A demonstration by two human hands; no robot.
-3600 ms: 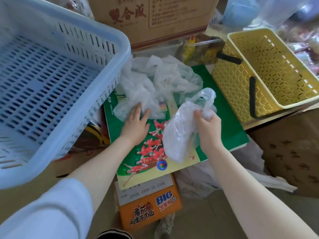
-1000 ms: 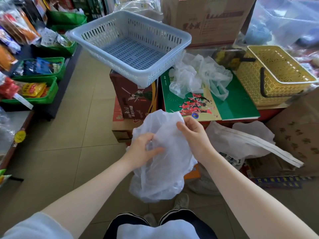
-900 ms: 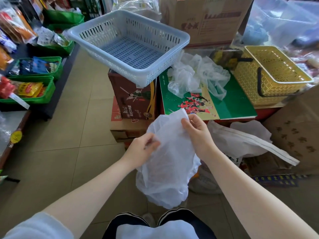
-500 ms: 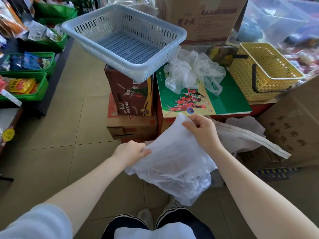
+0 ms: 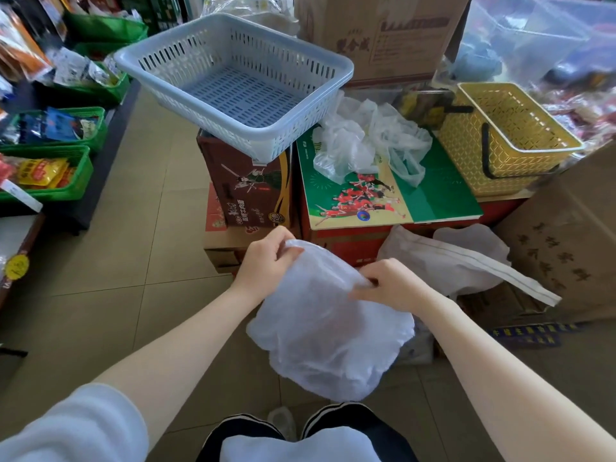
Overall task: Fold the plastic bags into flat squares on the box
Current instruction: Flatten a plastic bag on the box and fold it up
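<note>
The thin translucent white plastic bag [image 5: 328,331] hangs in the air in front of the person's lap, well short of the green printed cardboard box [image 5: 443,195] where it is meant to be folded. The left hand [image 5: 266,258] pinches the bag's top edge, its fingers [image 5: 289,243] curled over the film. The right hand [image 5: 390,283] grips the same edge a little to the right and lower, fingers closed on a gathered bunch of plastic.

The step in hand appears to be straightening the bag out before laying it down. To do it well, the two hands should probably work apart along the top edge until the film between them is taut, then let the bag's puffed body hang and shed its trapped air. The film looks light and slippery, so a firm pinch at each corner will likely serve better than a loose fistful.

A heap of crumpled clear plastic bags [image 5: 370,138] covers the far end of the box, between the pale blue slotted plastic basket [image 5: 233,78] and the yellow woven-pattern plastic basket [image 5: 506,135]. The near, picture-printed part of the lid is the bare spot, so the bag should go there, smoothed flat from the middle outward before the first fold.
</note>
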